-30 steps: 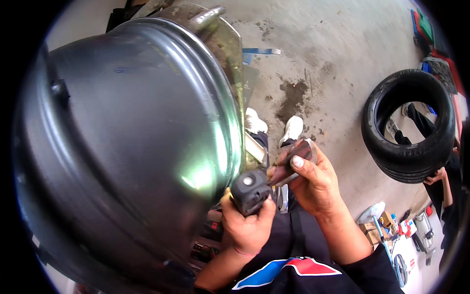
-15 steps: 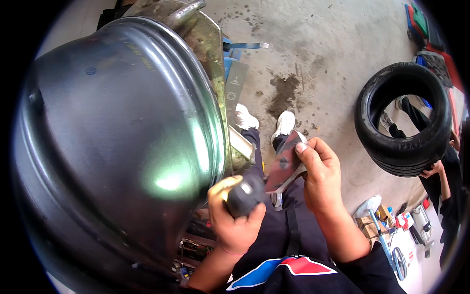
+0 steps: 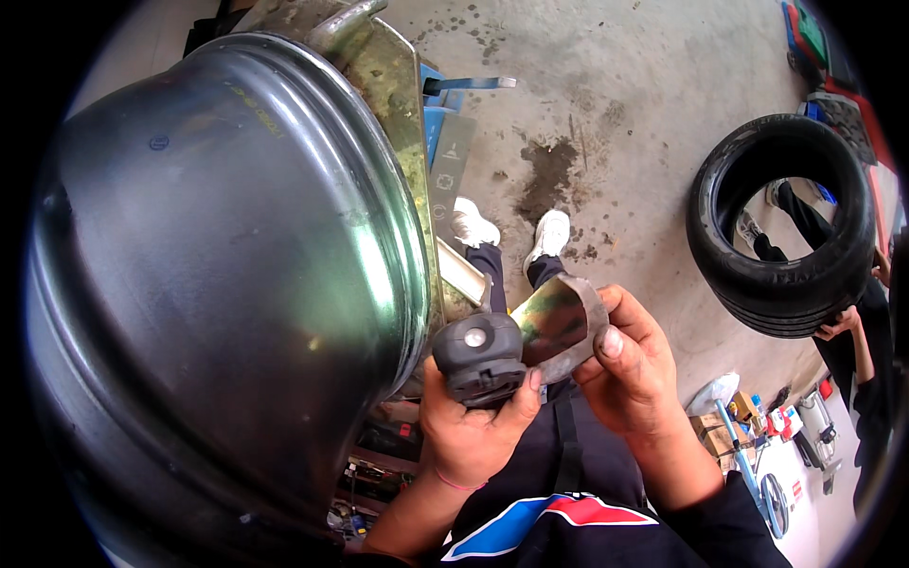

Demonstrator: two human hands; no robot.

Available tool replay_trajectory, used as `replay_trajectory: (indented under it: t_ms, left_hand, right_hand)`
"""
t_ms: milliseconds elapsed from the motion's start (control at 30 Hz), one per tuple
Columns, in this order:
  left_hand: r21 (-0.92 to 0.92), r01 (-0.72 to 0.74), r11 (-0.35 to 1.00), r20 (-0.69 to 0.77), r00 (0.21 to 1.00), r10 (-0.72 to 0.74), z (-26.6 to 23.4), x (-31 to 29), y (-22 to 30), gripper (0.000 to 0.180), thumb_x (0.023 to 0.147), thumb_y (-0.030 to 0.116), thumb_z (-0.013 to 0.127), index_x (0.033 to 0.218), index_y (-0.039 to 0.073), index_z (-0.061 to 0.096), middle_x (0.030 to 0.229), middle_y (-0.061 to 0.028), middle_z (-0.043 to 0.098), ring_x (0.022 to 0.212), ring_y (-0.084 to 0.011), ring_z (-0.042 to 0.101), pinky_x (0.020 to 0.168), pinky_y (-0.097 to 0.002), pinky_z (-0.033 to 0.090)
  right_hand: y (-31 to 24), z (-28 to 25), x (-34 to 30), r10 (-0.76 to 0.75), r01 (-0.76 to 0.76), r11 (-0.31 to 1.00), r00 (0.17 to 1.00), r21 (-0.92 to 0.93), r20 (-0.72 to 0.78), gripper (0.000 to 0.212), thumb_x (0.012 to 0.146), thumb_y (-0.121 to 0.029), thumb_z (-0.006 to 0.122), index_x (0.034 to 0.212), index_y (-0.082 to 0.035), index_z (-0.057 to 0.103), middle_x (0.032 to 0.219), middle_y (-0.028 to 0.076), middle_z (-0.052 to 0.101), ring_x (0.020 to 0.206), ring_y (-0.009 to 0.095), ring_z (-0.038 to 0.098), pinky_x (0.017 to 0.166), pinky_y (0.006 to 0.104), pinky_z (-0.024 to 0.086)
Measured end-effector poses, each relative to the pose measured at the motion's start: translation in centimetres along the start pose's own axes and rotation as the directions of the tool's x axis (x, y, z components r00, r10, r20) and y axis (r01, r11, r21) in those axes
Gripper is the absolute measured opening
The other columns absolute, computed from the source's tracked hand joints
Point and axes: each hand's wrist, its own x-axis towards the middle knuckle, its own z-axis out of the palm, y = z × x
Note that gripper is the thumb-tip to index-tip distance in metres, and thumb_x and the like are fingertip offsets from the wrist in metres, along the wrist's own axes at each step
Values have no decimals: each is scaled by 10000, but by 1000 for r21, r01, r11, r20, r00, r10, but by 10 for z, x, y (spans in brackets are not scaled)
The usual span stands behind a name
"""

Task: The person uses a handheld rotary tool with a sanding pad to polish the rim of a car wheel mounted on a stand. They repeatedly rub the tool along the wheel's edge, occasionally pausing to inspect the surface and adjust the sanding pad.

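Left hand point(image 3: 476, 434): clamped round a black tool point(image 3: 478, 358), thumb on its right side, a pale round spot on the face toward the viewer. Right hand point(image 3: 632, 371): thumb and fingers pinched on the right edge of a sheet point(image 3: 555, 328), thin, curled, brown-green and glossy inside, grey along the edge. Tool and sheet side by side in front of the body, right of the rim; whether they touch, cannot tell. Rim point(image 3: 218, 265): large, dark, glossy, with a greenish sheen near its right lip, filling the left. Metal plate point(image 3: 396, 68): worn, greenish, behind the rim's upper edge. Blue bar point(image 3: 471, 83): jutting over the floor point(image 3: 644, 104), which is grey with a dark stain. Two white shoes point(image 3: 547, 236), beyond the hands. Tyre point(image 3: 705, 248): black, far right, a co-worker's hand point(image 3: 839, 324) on its lower edge. Cardboard boxes point(image 3: 712, 434): below the tyre.
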Motion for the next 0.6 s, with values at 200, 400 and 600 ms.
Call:
replay_trajectory:
  t_ms: [200,400,600]
  left_hand:
    - [-124,48,991,-28,998,-52,5,5,1,518,846,29,818,1264,-36,520,1087,-97,664,922,-142,659,819,-297,552]
    - [33,-52,998,17,999,52,-15,7,-6,451,778,107,875,1104,-6,585,979,-87,668,842,-145,641,760,-312,530]
    - [-57,-236,970,-46,971,233,-3,8,-2,508,779,118,866,1153,31,533,1034,-105,612,926,-263,650,807,-396,541]
  right_hand:
    - [-2,6,11,-425,263,688,902,-677,-81,526,895,5,675,1398,-11,521,1234,155,653,1119,235,654,956,360,532]
    - [-51,2,32,-99,655,-208,725,-726,682,584,768,-75,780,1330,-45,622,1347,176,628,1283,403,590,1032,465,504]
    - [-24,-11,14,-45,517,383,838,-766,544,740,786,-199,870,1420,-9,540,1354,250,598,1264,436,588,1038,475,497]
